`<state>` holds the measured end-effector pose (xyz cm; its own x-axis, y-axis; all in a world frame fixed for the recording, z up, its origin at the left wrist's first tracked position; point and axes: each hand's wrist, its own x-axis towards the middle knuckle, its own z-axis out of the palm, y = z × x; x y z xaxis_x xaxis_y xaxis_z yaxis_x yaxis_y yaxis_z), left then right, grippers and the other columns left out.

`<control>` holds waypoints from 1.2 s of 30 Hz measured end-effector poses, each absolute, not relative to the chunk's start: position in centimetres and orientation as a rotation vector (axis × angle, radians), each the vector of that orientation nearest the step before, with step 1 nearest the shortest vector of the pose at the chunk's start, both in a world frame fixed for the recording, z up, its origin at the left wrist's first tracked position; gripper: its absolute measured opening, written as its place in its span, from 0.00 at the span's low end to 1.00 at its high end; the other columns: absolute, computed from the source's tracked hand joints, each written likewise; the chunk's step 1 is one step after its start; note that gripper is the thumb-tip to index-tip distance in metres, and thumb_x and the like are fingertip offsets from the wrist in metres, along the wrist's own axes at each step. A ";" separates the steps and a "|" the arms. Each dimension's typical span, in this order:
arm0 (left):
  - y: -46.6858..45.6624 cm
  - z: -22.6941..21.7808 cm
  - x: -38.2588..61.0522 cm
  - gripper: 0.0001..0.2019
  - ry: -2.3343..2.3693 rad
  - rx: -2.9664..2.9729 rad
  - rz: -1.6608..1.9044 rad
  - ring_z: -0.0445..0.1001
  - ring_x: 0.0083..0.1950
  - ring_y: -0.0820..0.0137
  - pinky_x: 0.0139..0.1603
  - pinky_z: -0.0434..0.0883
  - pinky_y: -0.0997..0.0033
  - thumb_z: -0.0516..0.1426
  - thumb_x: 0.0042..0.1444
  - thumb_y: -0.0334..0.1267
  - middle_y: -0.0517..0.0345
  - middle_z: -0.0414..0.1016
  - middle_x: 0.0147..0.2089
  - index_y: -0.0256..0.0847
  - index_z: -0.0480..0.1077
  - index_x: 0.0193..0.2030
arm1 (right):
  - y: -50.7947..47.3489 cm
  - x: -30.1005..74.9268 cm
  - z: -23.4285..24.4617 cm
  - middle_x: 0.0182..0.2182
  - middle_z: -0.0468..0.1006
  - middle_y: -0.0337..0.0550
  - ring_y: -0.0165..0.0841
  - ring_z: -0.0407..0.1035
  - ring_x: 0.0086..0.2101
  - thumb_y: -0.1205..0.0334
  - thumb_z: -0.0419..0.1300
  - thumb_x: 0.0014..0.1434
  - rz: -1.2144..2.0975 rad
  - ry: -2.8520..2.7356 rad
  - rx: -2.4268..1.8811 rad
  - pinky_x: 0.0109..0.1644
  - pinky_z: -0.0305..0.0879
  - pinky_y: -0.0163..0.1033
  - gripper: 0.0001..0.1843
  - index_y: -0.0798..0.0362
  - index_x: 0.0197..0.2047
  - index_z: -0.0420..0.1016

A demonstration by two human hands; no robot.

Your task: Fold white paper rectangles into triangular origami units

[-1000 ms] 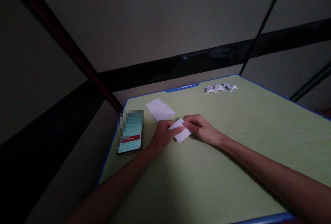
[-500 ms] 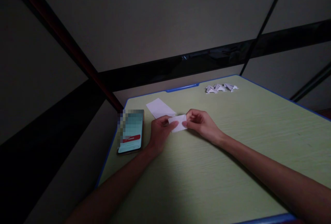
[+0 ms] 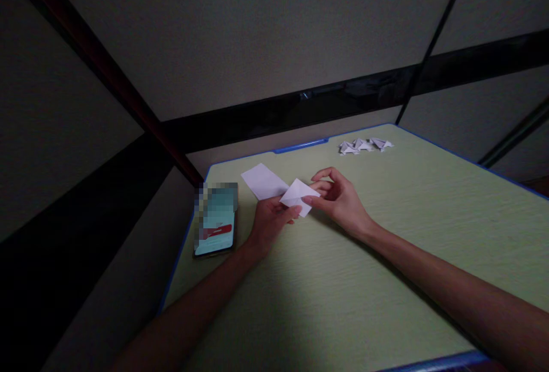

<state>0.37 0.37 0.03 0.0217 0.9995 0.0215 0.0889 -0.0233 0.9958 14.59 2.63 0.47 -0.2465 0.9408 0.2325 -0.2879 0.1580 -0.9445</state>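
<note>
A small folded piece of white paper (image 3: 297, 190) is held above the table, turned so that a corner points away from me. Creases or flap edges cross its face. My left hand (image 3: 271, 220) pinches its lower left side, thumb on top. From the right, my right hand (image 3: 341, 197) grips the paper's right corner between thumb and fingers, the index finger raised off it. Just behind my left hand, a flat white sheet of paper (image 3: 262, 180) lies on the table, partly covered by the hand and the folded piece.
A phone (image 3: 218, 220) with a lit screen, partly blurred out, lies at the table's left edge. Three folded white paper figures (image 3: 362, 146) stand in a row at the back right. The light green table (image 3: 407, 200) has a blue rim, with dark-striped panels behind it.
The folded paper has turned from a flat rectangle facing me to a diamond-like position. My right hand has shifted slightly right and lifted its index finger. Both hands keep hold of the paper.
</note>
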 end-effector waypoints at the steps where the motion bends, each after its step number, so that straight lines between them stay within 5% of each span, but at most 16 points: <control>1: 0.3 0.1 0.4 0.09 1.240 1.301 1.153 0.64 0.21 0.77 0.22 0.60 0.78 0.60 0.36 0.37 0.61 0.69 0.19 0.33 0.71 0.23 | 2.7 14.6 0.4 0.21 0.70 0.33 0.24 0.65 0.22 0.65 0.65 0.35 1.347 -1.303 -0.720 0.26 0.60 0.31 0.20 0.53 0.30 0.59; 6: 0.2 0.4 0.4 0.09 1.207 1.334 1.129 0.62 0.21 0.78 0.22 0.59 0.79 0.59 0.38 0.38 0.62 0.67 0.17 0.33 0.69 0.17 | 2.6 14.6 0.3 0.19 0.67 0.34 0.23 0.62 0.20 0.63 0.64 0.38 1.330 -1.411 -0.748 0.23 0.58 0.30 0.12 0.56 0.24 0.64; 27: 0.6 -0.7 0.0 0.09 1.100 1.223 1.328 0.63 0.21 0.78 0.21 0.61 0.79 0.58 0.42 0.38 0.58 0.69 0.20 0.32 0.71 0.22 | 2.2 14.3 0.6 0.16 0.67 0.31 0.21 0.59 0.17 0.70 0.65 0.34 1.327 -1.333 -0.806 0.20 0.55 0.28 0.16 0.56 0.28 0.63; 36: 0.3 -0.1 0.3 0.08 1.188 1.257 1.318 0.64 0.19 0.78 0.21 0.63 0.79 0.58 0.42 0.37 0.59 0.69 0.18 0.32 0.70 0.21 | 2.5 14.3 0.2 0.26 0.70 0.38 0.22 0.61 0.23 0.67 0.65 0.34 1.311 -1.327 -0.730 0.25 0.58 0.30 0.11 0.57 0.21 0.65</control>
<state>0.34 0.32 -0.11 -0.0440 0.9941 0.0992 -0.0042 -0.0995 0.9950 14.34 2.54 0.16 -0.2302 0.9369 0.2630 -0.2519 0.2036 -0.9461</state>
